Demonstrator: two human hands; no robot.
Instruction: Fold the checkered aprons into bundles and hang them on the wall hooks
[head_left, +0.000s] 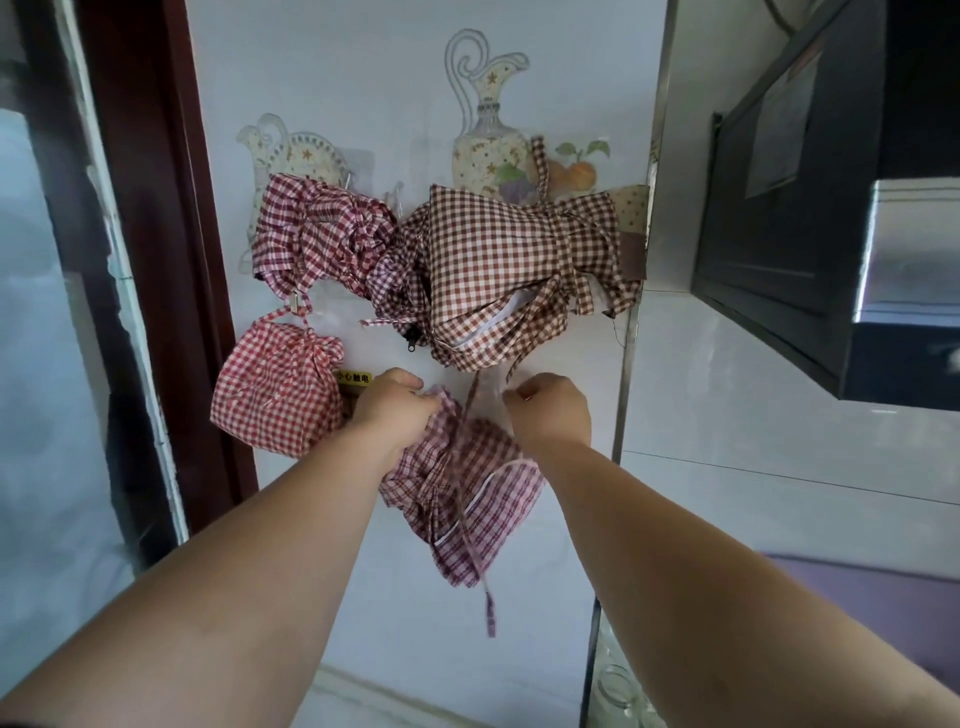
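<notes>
Now the fourth bundle (462, 493), a red-checked apron gathered into a lump, hangs low on the wall between both hands. The left hand (395, 410) grips its bunched top; the right hand (550, 410) is clenched beside it, seemingly pinching a strap (470, 400) that runs upward. Hanging looks to be the step in hand; next the strap's loop needs slipping over a hook, which I cannot see. Above hang the brown-checked bundle (509, 260), a dark red bundle (322, 234) and a small red bundle (280, 384).
</notes>
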